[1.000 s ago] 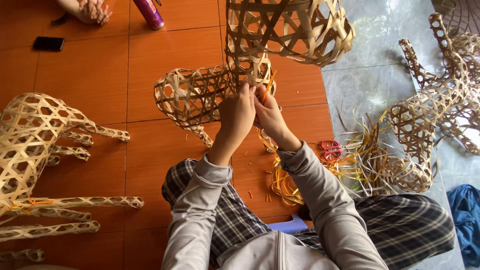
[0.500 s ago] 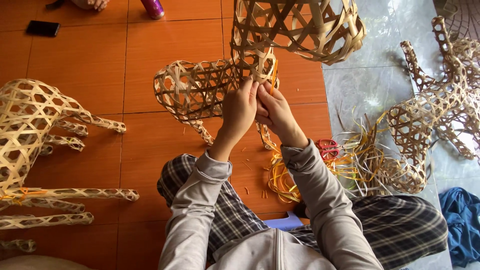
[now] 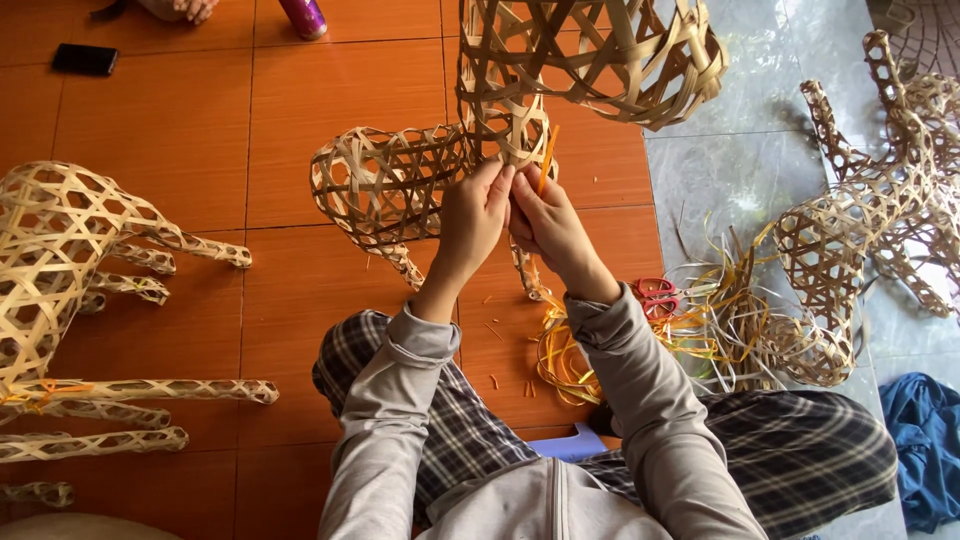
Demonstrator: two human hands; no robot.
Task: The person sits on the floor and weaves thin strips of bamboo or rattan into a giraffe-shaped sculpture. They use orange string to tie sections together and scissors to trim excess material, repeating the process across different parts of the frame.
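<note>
Both hands grip the woven bamboo figure (image 3: 400,190) at its neck, mid-floor: left hand (image 3: 475,215) fingers closed on the weave, right hand (image 3: 545,220) pinching an orange strip (image 3: 545,160). Risk: excess pull could snap the strip or distort the open lattice.

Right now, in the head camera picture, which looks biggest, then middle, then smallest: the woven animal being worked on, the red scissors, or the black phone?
1. Woven bamboo animal, biggest by far; its top also sits nearer the camera.
2. Red scissors and black phone look about alike; the phone lies farther off, so I won't rank them.
</note>
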